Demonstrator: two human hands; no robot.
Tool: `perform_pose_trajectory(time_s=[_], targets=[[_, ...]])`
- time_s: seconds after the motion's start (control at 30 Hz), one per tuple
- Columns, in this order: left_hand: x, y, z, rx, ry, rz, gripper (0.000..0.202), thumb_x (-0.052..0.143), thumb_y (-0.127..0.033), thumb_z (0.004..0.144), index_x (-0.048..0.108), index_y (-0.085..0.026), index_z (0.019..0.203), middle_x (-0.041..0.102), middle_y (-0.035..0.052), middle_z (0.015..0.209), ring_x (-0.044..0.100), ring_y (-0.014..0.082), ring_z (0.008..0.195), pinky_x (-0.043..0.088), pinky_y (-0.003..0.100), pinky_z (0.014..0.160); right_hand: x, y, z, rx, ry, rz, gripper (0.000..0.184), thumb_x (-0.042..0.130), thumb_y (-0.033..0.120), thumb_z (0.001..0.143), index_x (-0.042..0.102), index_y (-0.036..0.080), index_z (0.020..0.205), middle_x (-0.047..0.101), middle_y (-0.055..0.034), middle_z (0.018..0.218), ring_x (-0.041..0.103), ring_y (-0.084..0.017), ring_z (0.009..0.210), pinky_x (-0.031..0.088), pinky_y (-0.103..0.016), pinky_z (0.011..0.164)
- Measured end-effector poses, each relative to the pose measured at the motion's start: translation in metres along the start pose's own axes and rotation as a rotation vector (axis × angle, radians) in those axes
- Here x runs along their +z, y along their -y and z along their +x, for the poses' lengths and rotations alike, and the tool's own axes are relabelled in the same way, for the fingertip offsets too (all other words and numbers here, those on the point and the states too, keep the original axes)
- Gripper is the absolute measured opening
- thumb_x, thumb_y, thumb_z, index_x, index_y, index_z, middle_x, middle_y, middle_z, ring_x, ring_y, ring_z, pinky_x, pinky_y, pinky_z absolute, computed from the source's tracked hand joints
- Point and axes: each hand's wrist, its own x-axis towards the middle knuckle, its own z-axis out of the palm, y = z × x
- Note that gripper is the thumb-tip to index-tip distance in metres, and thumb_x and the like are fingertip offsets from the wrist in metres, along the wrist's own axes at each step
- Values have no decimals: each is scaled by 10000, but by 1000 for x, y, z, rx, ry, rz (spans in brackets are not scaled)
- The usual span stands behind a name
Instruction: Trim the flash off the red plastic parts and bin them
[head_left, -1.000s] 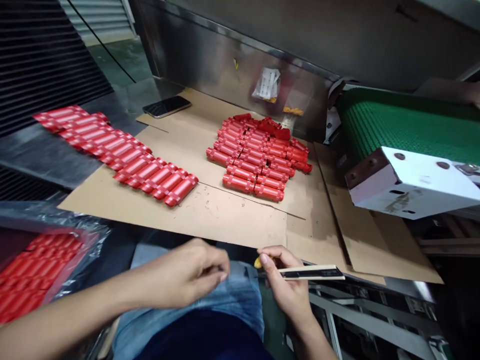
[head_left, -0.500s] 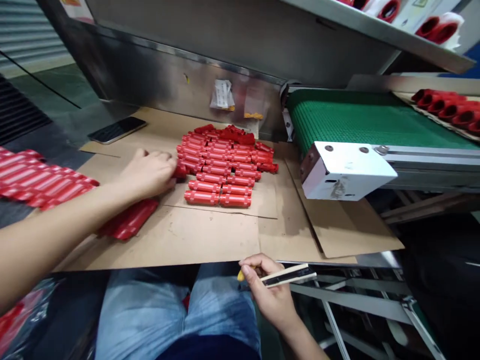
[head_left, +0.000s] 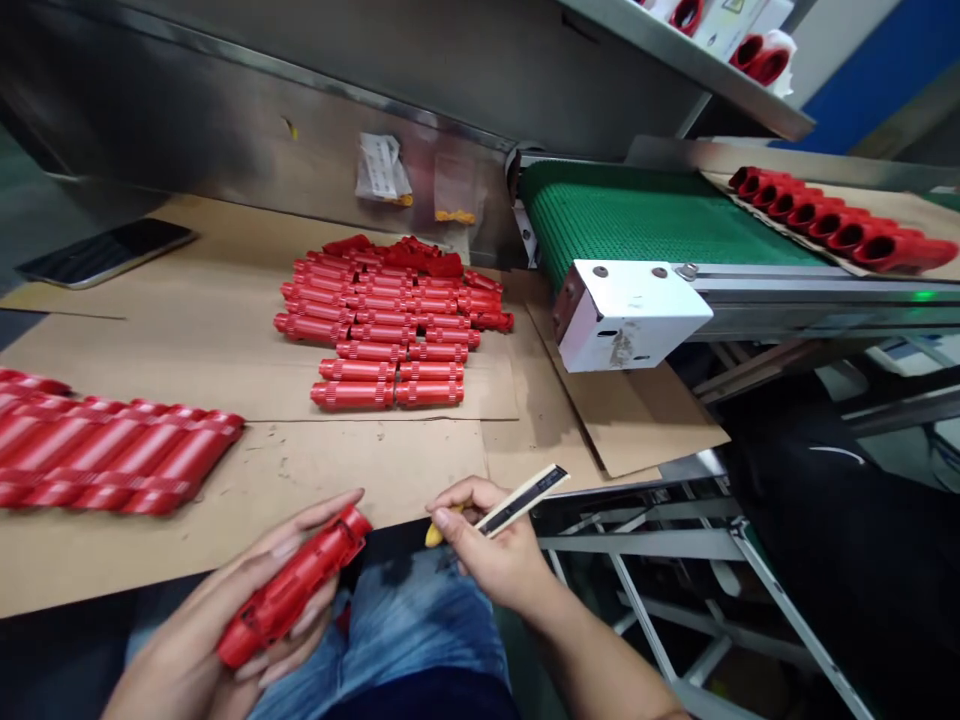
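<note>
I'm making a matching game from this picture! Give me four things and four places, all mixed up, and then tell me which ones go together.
Things:
1. smartphone
2. green mesh conveyor belt
3. red ribbed plastic piece
4. flat black-and-cream tool

Places:
A. in the right hand
B. in the left hand
C. lying flat at the far left of the cardboard
D. on the right, ending at a white metal bracket

Right pairs: 1-C, 2-D, 3-B, 4-A
</note>
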Motion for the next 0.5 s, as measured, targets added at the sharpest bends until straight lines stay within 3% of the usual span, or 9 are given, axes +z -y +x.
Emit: perform_pose_trajectory(time_s=[0.07, 0.13, 0.27, 0.5], targets=[[-4, 14, 5, -9, 83, 9, 628, 924, -368, 801, 775, -197, 1388, 650, 23, 663, 383, 91, 456, 441, 223, 414, 7, -1, 0, 59, 52, 30, 483, 833, 635, 903, 766, 172, 1023, 725, -2, 772, 495, -50, 447, 369, -166, 399], [-4, 23, 7, -7, 113, 21, 553, 902, -385, 835, 793, -185, 1339, 543, -10, 599, 285, 65, 456, 393, 206, 421, 15, -4, -1, 116, 116, 39, 528, 856, 667, 866, 768, 167, 1010, 723, -2, 751, 487, -51, 450, 369, -166, 406], [1, 31, 1, 3, 107, 1, 367, 847, -380, 893, 817, -180, 1199, 533, -6, 609, 222, 41, 463, 334, 179, 430, 26, -10, -3, 153, 189, 40, 561, 851, 707, 850, 763, 164, 961, 688, 12, 692, 473, -56, 478, 358, -169, 433], [4, 32, -6, -28, 96, -21, 373, 874, -416, 855, 805, -190, 1144, 471, -39, 569, 188, 36, 452, 303, 178, 418, 33, -19, -3, 88, 191, 54, 537, 877, 682, 835, 774, 162, 924, 721, -20, 788, 632, -117, 667, 517, -217, 616]])
